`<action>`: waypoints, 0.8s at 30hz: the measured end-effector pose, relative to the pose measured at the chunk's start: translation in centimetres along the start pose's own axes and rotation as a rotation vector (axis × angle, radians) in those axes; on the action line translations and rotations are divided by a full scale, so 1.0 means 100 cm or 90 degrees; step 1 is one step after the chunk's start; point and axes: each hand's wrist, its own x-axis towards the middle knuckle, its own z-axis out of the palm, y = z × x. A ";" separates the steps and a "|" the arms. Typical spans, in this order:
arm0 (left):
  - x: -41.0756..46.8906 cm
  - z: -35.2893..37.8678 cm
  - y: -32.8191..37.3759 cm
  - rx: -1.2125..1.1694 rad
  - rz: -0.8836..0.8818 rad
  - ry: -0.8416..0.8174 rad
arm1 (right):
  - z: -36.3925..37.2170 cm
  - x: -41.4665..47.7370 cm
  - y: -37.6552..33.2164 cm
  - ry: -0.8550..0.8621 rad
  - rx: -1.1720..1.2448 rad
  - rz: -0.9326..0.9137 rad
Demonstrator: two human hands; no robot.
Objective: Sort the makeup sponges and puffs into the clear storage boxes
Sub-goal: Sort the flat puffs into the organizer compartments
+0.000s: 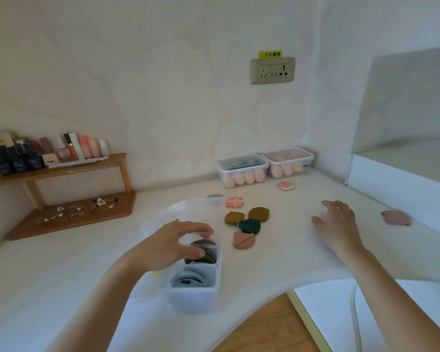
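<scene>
Hovering over the open clear box, left hand: fingers curled at the middle compartment, grip cannot be told. Right hand: fingers spread, above the white worktop.

Loose on the worktop:
- two olive puffs
- one dark green puff
- one pink puff
- two marbled puffs
- one mauve puff

Two lidded boxes stand against the wall.

Loose puffs crowd open box
</scene>
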 end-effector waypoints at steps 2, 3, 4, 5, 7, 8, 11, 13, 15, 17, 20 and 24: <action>0.003 0.002 0.002 0.011 0.017 -0.016 | -0.007 0.010 0.020 -0.012 -0.099 0.092; 0.005 0.003 0.003 0.017 0.024 -0.021 | -0.014 0.014 0.029 0.000 -0.131 0.136; 0.007 0.004 0.003 0.024 0.026 -0.026 | -0.021 0.017 0.036 0.010 -0.154 0.176; 0.008 0.004 0.003 0.036 0.024 -0.030 | -0.027 0.020 0.041 0.016 -0.162 0.213; 0.010 0.004 0.004 0.066 0.020 -0.042 | -0.036 0.025 0.051 0.017 -0.142 0.281; 0.011 0.005 0.006 0.077 0.016 -0.049 | -0.038 0.027 0.053 0.013 -0.134 0.300; 0.013 0.005 0.011 0.096 0.000 -0.072 | -0.038 0.027 0.054 0.010 -0.136 0.321; 0.013 0.005 0.015 0.103 -0.009 -0.078 | -0.040 0.022 0.049 0.041 -0.115 0.303; 0.012 0.005 0.018 0.106 -0.011 -0.081 | -0.040 0.019 0.044 0.058 -0.075 0.254; 0.012 0.004 0.020 0.093 -0.021 -0.083 | -0.038 0.015 0.036 0.042 -0.004 0.201; 0.009 0.006 0.023 0.022 -0.041 -0.066 | -0.035 0.009 0.021 0.022 0.174 0.157; 0.002 0.016 0.026 0.012 -0.014 0.022 | -0.039 -0.002 -0.014 -0.094 0.369 0.091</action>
